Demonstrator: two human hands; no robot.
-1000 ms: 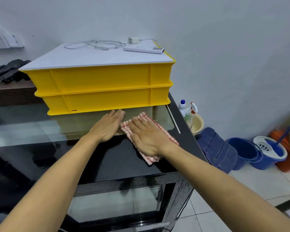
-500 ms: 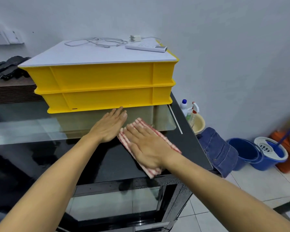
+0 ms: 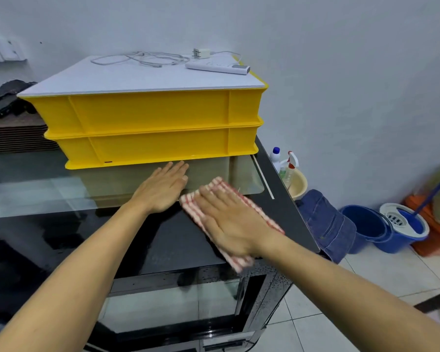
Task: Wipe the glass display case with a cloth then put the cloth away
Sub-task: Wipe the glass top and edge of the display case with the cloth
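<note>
A red-and-white checked cloth [image 3: 241, 196] lies flat on the top of the glass display case [image 3: 142, 240], near its right front corner. My right hand [image 3: 229, 222] presses flat on the cloth with straight fingers and is blurred by motion. My left hand [image 3: 163, 189] rests flat on the glass just left of the cloth, fingers straight, in front of the yellow crates. The cloth's front end reaches the case's front edge.
Two stacked yellow crates [image 3: 150, 128] with a white board, cables and a power strip [image 3: 217, 67] stand on the back of the case. On the floor at right: spray bottles in a basin [image 3: 288, 171], a denim item [image 3: 325, 222], blue mop bucket [image 3: 391, 227].
My right hand has slid the cloth toward me, from near the crates to the case's front edge. My left hand has stayed flat in about the same place.
</note>
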